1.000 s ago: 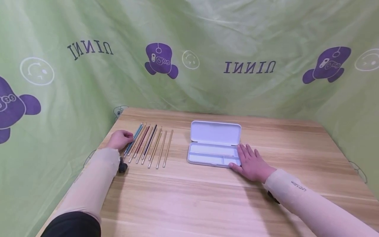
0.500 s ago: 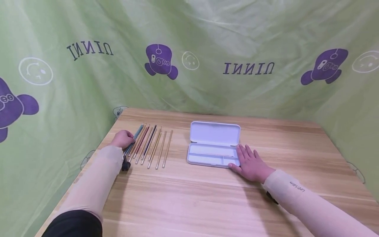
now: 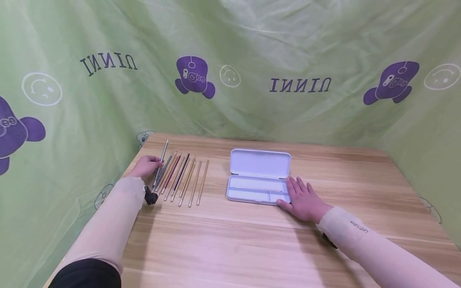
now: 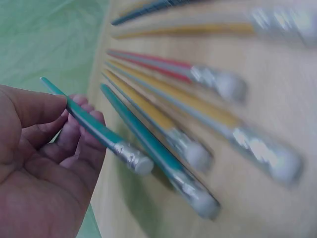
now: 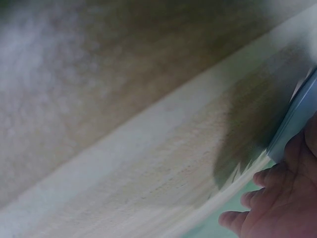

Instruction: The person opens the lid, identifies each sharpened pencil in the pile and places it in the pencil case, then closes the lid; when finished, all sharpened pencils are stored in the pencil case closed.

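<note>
My left hand pinches a green pencil between thumb and fingers, at the left of a row of pencils. That pencil is raised off the table and tilted, its white eraser end towards me. Beside it on the table lies a second green pencil. Yellow pencils, a red pencil and a dark pencil lie further right. My right hand rests with fingers stretched out against the right edge of a pale pencil case, which has its lid up.
Inside the case's base are a long compartment and a small compartment. The wooden table reaches back to a green printed curtain. That curtain also hangs close along the left side.
My left hand has lifted one green pencil from the row and shifted it slightly left and away from me. The right hand stays at the case.
</note>
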Demonstrator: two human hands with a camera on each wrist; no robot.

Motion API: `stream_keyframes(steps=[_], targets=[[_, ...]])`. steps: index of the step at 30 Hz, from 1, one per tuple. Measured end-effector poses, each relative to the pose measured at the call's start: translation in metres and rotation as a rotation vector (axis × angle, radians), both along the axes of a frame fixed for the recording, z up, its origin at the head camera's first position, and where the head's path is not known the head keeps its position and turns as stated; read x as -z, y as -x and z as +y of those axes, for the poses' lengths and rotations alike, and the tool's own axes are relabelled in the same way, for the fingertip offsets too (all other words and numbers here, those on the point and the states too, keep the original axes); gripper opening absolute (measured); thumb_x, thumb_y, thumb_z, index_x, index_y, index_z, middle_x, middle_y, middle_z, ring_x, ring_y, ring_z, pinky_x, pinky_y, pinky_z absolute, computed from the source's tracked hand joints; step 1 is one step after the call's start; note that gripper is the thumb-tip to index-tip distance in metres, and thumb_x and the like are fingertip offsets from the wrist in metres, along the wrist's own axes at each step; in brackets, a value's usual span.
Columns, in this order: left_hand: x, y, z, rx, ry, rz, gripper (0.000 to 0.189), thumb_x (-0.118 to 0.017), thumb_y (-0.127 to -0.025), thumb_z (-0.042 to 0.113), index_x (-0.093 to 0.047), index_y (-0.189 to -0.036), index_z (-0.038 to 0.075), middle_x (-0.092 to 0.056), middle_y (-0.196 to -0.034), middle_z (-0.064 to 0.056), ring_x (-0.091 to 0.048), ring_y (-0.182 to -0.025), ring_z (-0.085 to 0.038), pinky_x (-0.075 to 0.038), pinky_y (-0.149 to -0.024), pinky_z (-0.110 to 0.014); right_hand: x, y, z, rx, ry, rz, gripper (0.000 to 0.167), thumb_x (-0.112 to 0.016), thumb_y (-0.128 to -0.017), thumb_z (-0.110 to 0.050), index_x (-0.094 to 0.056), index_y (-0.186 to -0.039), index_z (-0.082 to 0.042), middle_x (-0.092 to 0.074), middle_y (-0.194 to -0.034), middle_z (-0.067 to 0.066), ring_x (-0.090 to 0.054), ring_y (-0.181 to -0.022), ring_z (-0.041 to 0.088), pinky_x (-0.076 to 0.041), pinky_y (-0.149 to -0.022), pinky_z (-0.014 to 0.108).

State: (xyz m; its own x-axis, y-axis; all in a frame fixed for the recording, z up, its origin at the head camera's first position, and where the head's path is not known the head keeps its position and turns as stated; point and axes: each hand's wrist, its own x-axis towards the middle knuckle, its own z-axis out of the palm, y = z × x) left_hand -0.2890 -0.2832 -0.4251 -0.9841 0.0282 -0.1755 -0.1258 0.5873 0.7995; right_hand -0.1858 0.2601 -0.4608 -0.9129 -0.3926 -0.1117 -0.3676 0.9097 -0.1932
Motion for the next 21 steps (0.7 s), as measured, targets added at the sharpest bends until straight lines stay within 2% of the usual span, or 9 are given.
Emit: stream_keyframes(steps=[3, 5, 9, 12, 15, 21], targets=[[-0.003, 0.004, 0.009, -0.001, -0.221, -0.026, 0.040, -0.043, -0.108, 0.002, -0.043, -0.139, -0.023, -0.064, -0.119, -0.026, -0.064, -0.099, -0.017, -0.056, -0.087, -0.027, -0.001, 0.000, 0.001, -0.002, 0.002, -0.003, 0.102, -0.039, -0.103, -0.068, -0.016, -0.157, 0.015, -0.018, -0.162, 0.037, -0.011, -0.150, 0.056, -0.010, -0.119, 0.071], [-0.004, 0.005, 0.015, 0.002, -0.359, -0.033, 0.042, -0.041, -0.108, 0.000, -0.036, -0.144, -0.023, -0.065, -0.115, -0.017, -0.065, -0.095, -0.011, -0.056, -0.085, -0.023, 0.000, 0.000, 0.001, -0.004, -0.001, -0.003, 0.103, -0.037, -0.102, -0.070, -0.016, -0.157, 0.015, -0.018, -0.163, 0.036, -0.011, -0.150, 0.056, -0.010, -0.119, 0.071], [-0.007, 0.007, 0.028, 0.062, -0.545, -0.013, 0.050, -0.039, -0.108, -0.004, -0.021, -0.153, -0.020, -0.068, -0.105, -0.006, -0.068, -0.095, -0.009, -0.056, -0.094, -0.027, 0.004, 0.001, 0.002, -0.005, -0.005, 0.010, 0.103, -0.037, -0.102, -0.069, -0.017, -0.157, 0.015, -0.019, -0.162, 0.036, -0.011, -0.150, 0.056, -0.010, -0.118, 0.072], [-0.010, 0.009, 0.038, 0.112, -0.592, -0.002, 0.052, -0.039, -0.109, -0.004, -0.017, -0.154, -0.019, -0.070, -0.099, 0.001, -0.070, -0.095, -0.008, -0.052, -0.103, -0.034, 0.005, 0.002, 0.002, -0.007, 0.000, 0.021, 0.101, -0.038, -0.103, -0.067, -0.019, -0.156, 0.016, -0.021, -0.161, 0.037, -0.013, -0.149, 0.057, -0.012, -0.117, 0.073], [-0.013, 0.011, 0.049, 0.147, -0.601, 0.003, 0.052, -0.040, -0.109, -0.003, -0.019, -0.153, -0.020, -0.071, -0.097, 0.005, -0.070, -0.094, -0.006, -0.048, -0.109, -0.040, 0.004, 0.001, 0.001, -0.005, -0.003, 0.020, 0.100, -0.039, -0.103, -0.067, -0.019, -0.156, 0.016, -0.021, -0.162, 0.037, -0.013, -0.149, 0.057, -0.012, -0.118, 0.072], [-0.022, 0.015, 0.076, 0.246, -0.600, -0.023, 0.049, -0.040, -0.109, -0.003, -0.023, -0.152, -0.021, -0.070, -0.102, 0.003, -0.069, -0.097, -0.009, -0.048, -0.109, -0.042, -0.006, -0.004, -0.002, -0.010, 0.012, 0.009, 0.100, -0.040, -0.104, -0.066, -0.019, -0.155, 0.017, -0.020, -0.161, 0.038, -0.013, -0.149, 0.057, -0.012, -0.118, 0.072]])
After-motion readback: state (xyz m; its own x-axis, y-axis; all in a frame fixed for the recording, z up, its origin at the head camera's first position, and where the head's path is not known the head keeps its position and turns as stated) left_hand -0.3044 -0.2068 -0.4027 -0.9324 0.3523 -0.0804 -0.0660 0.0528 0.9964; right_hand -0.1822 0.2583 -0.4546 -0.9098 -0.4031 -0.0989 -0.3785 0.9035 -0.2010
